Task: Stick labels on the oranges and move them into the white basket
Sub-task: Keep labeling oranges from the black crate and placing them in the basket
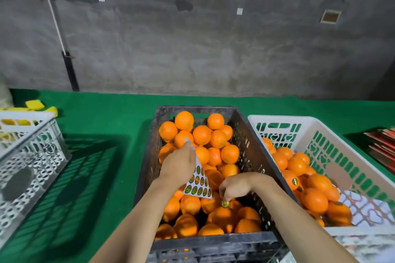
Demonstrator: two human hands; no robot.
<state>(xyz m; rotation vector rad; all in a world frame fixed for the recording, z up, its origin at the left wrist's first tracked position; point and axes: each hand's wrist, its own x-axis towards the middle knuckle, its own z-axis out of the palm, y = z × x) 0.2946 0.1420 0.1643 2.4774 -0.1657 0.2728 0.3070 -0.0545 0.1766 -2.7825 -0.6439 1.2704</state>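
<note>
Two bare forearms reach over the near rim of a black crate [252, 141] heaped with oranges [202, 134] on a green-covered table [102, 117]. The left hand [178, 164], knuckles up above the crate's middle, pinches a white label sheet [199, 181] that hangs down from its curled fingers, rows of round stickers showing. The right hand [234, 186], wrist bent downward over the crate's near half, holds a single round label [225, 204] between thumb and fingertips just above an orange [223, 215]. Touching the crate's right side stands the white basket [346, 168], partly filled with oranges, several already labelled. Well to the crate's left sits another white basket [32, 147].
</note>
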